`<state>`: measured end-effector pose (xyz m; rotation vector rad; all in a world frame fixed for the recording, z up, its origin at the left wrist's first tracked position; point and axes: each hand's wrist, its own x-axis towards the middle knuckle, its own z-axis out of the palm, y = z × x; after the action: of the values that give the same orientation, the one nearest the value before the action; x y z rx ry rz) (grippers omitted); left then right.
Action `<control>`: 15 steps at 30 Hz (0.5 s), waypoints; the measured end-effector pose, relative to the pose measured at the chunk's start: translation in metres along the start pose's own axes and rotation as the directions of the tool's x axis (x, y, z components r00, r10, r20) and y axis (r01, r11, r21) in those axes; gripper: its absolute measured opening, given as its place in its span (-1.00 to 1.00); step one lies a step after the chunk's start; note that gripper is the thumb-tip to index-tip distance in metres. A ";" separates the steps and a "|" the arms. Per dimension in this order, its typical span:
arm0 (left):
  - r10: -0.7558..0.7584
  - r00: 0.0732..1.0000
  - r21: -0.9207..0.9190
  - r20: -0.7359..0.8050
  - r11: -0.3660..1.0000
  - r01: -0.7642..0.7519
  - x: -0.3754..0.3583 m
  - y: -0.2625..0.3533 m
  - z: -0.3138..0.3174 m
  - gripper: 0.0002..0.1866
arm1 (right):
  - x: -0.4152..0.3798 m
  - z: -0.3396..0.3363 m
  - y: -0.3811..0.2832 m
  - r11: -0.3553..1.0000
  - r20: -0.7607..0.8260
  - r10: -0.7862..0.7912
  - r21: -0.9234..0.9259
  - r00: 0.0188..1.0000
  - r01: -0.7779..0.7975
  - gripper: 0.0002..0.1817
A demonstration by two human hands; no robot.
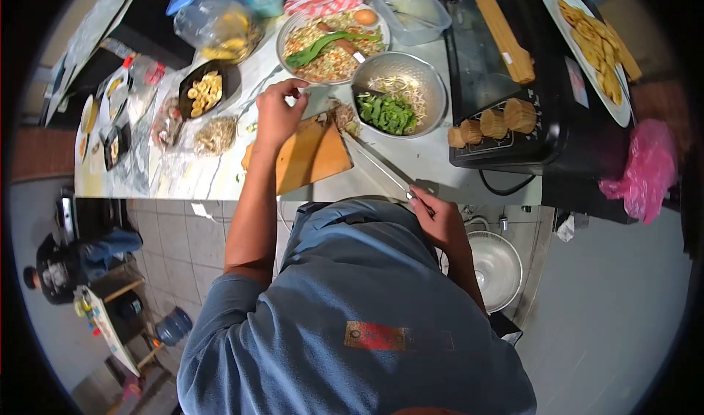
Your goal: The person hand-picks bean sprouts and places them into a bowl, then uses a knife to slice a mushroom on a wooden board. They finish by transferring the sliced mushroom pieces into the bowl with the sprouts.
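Note:
My right hand grips the handle of a knife near the counter's front edge. The blade slants up and left, its tip by small scraps at the corner of a wooden cutting board. Above the board's left part is my left hand, thumb and forefinger apart, nothing visible between them. Just right of the board, a metal bowl holds bean sprouts and chopped greens. Behind, a wide bowl contains a chopped mixture, a long green leaf, a wooden-handled utensil and an egg.
A black dish of sliced pieces and bagged sprouts lie left. A black appliance with brown wooden-looking pieces stands right, beside a plate of fried food. A basin sits below. A person is far left.

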<state>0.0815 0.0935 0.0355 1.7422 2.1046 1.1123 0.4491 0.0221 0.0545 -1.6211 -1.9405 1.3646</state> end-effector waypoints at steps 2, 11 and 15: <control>-0.141 0.990 -0.032 -0.031 0.990 0.140 -0.016 -0.009 -0.019 -0.72 | 0.010 0.002 0.002 0.995 -0.003 -0.100 0.012 0.995 0.100 -0.63; -0.567 0.818 -0.026 -0.092 0.823 0.568 -0.091 -0.030 -0.071 -0.72 | 0.048 0.014 -0.029 0.970 0.244 -0.203 -0.080 0.948 0.229 -0.64; -0.488 0.852 -0.018 -0.191 0.869 0.494 -0.118 -0.043 -0.078 -0.75 | 0.050 0.030 -0.046 0.970 0.342 -0.166 -0.111 0.925 0.216 -0.64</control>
<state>0.0383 -0.0475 0.0261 1.0288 2.4917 1.1201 0.3827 0.0549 0.0571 -1.2770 -2.3720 1.5228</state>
